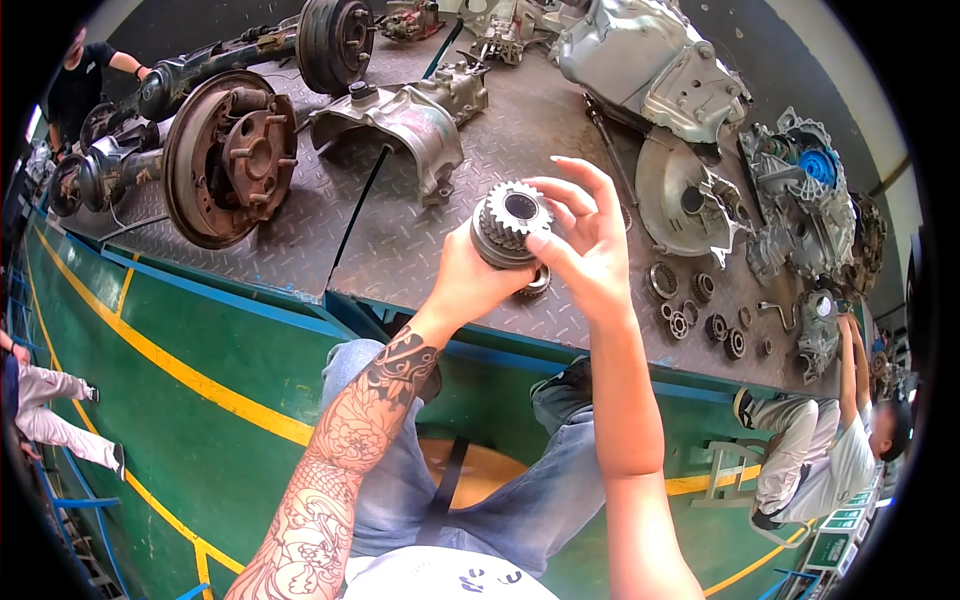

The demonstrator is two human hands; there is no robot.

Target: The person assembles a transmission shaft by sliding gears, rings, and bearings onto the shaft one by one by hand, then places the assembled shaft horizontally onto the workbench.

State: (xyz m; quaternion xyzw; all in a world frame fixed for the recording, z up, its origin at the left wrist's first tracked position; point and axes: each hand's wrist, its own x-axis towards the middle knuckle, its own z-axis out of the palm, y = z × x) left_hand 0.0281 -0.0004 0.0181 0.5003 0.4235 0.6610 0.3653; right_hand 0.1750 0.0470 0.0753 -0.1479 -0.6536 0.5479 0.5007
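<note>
Above the edge of the metal bench [400, 255] I hold a steel gear assembly [505, 240]. It has a toothed gear with a round bore on top and a wider grooved ring below. My left hand [462, 280] is closed around its lower left side. From the right, my right hand [592, 245] grips the upper gear between the thumb and some fingers, while one finger points up and away. Just under the assembly, a small toothed ring [537, 283] on the bench is partly hidden by my hands.
Rusty brake drums on an axle [228, 160] lie at left. Silver gearbox housings [640, 60] stand at the back, with a bell housing [672, 205] nearer. Several loose gears and bearings [704, 287] lie at right. A co-worker [825, 450] sits at far right; other people are at left.
</note>
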